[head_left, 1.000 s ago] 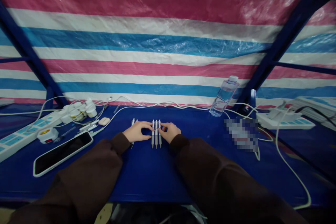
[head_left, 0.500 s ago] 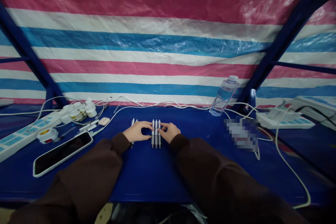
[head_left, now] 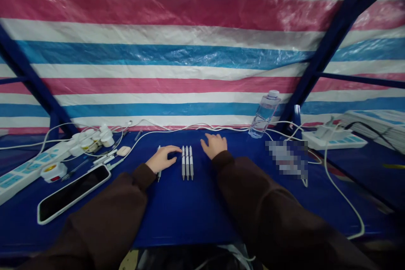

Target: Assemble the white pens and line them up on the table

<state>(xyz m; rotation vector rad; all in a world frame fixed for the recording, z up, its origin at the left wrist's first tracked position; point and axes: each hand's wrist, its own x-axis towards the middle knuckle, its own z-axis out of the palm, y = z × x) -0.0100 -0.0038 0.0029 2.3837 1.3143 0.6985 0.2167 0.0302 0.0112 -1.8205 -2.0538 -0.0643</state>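
Observation:
Three white-and-grey pens (head_left: 187, 163) lie side by side, lengthwise away from me, on the blue table (head_left: 186, 215). My left hand (head_left: 163, 158) is just left of them, thumb and fingers apart, its index fingertip close to the leftmost pen's top; whether it touches cannot be made out. Under that hand lies another pen (head_left: 158, 176), mostly covered, with its ends showing. To the right of the row, my right hand (head_left: 214, 145) is over the table with its fingers spread and nothing in them, apart from the pens.
At left are a phone (head_left: 74, 193), a power strip (head_left: 34, 164) with plugs, and a small white case (head_left: 123, 151). A tilted water bottle (head_left: 264, 114), cables, a blurred-out item (head_left: 287, 158) and another power strip (head_left: 335, 140) are at right. Striped sheeting (head_left: 177, 55) hangs behind.
My right hand has come away from the row of pens, moving right and back, and its fingers have opened. My left hand has drawn slightly left from the pens. The view has shifted a little.

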